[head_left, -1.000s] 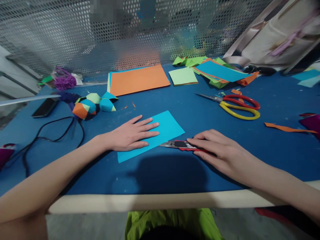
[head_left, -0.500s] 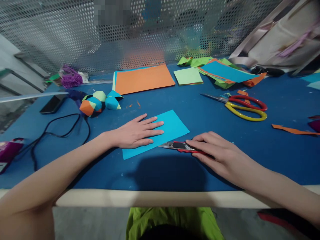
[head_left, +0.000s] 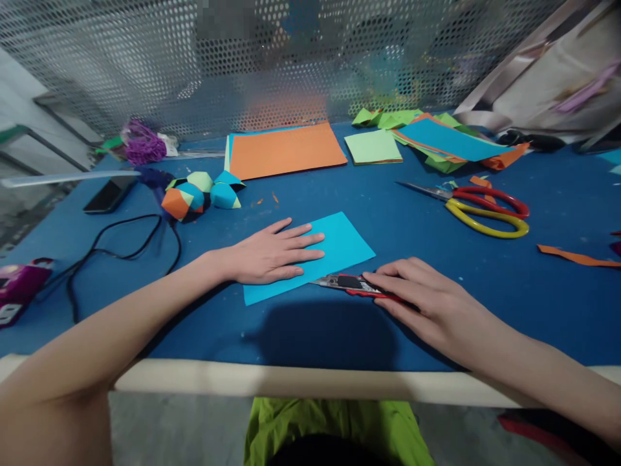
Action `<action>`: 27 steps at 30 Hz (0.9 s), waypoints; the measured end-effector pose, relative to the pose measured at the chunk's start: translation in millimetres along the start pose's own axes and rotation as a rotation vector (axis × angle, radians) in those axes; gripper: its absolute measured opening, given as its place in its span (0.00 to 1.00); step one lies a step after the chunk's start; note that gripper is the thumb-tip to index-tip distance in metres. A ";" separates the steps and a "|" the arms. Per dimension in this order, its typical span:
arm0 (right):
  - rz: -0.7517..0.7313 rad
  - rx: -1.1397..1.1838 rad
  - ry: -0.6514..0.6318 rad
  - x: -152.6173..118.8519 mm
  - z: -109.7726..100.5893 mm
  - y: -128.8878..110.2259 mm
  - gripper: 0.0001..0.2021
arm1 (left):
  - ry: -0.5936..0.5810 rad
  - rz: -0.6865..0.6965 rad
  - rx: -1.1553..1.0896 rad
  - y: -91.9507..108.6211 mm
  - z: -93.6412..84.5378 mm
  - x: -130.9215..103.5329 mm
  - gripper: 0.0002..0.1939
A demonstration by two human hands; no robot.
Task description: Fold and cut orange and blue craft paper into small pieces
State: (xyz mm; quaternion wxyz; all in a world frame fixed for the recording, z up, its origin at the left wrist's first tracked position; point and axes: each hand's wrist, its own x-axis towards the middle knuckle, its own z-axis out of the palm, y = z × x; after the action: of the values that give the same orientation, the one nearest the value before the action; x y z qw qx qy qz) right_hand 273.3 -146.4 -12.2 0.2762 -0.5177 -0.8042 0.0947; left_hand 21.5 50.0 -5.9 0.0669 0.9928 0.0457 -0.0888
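Observation:
A bright blue paper lies at a slant on the dark blue table. My left hand rests flat on its left part, fingers spread and pointing right. My right hand is closed round a red and grey utility knife, held low over the table. The knife points left, and its blade tip meets the lower edge of the paper, just below my left fingers. How far the blade reaches under the paper is hidden.
Behind lie orange sheets, a pale green stack and coloured papers. Scissors and an orange strip are at right. Left are folded paper shapes, a phone, a black cord and a purple box.
The whole view has shifted slightly, so everything sits a little further right. Both hands, the paper and the knife keep nearly the same places relative to one another.

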 end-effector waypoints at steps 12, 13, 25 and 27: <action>-0.021 0.024 -0.015 6.8 1.8 -4.7 0.15 | -0.005 -0.009 -0.014 3.0 -1.2 1.6 0.27; -0.025 0.029 -0.023 7.5 2.4 -5.1 0.15 | -0.005 -0.013 -0.012 3.1 -1.2 1.5 0.27; -0.041 0.049 -0.036 9.8 9.5 -12.9 0.14 | -0.003 -0.002 -0.013 3.9 -0.5 1.1 0.28; -0.036 0.045 -0.035 10.5 9.7 -14.8 0.14 | -0.007 0.004 -0.015 4.1 -0.9 1.2 0.28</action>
State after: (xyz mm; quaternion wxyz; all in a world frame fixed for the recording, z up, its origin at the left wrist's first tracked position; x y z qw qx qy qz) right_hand 253.2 -142.4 -10.2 0.2754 -0.4953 -0.8156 0.1166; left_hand 23.2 46.2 -4.7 0.0745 0.9920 0.0440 -0.0918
